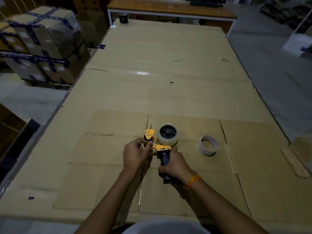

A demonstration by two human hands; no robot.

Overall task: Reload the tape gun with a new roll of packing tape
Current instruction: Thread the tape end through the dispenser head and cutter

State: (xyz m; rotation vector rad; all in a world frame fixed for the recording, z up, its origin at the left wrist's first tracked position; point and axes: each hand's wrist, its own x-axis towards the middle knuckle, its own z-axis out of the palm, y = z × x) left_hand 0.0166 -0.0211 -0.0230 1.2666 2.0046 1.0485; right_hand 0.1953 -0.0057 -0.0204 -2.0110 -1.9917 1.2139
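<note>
The tape gun (158, 147) has a yellow metal frame and a black handle, and it lies on the cardboard-covered table (152, 81). A full roll of clear packing tape (167, 138) sits on its black hub. My right hand (173, 166) is wrapped around the black handle. My left hand (135, 154) pinches at the yellow front plate near the roller, thumb and forefinger together; whether a tape end lies between them is too small to tell. An empty cardboard tape core (208, 145) lies on its side just right of the gun.
Flattened cardboard sheets (118, 174) cover the near table. A dark tape roll (123, 18) stands at the far left edge. Stacked taped boxes (38, 46) sit left of the table, a wooden bench (168, 7) behind it, and grey floor to the right.
</note>
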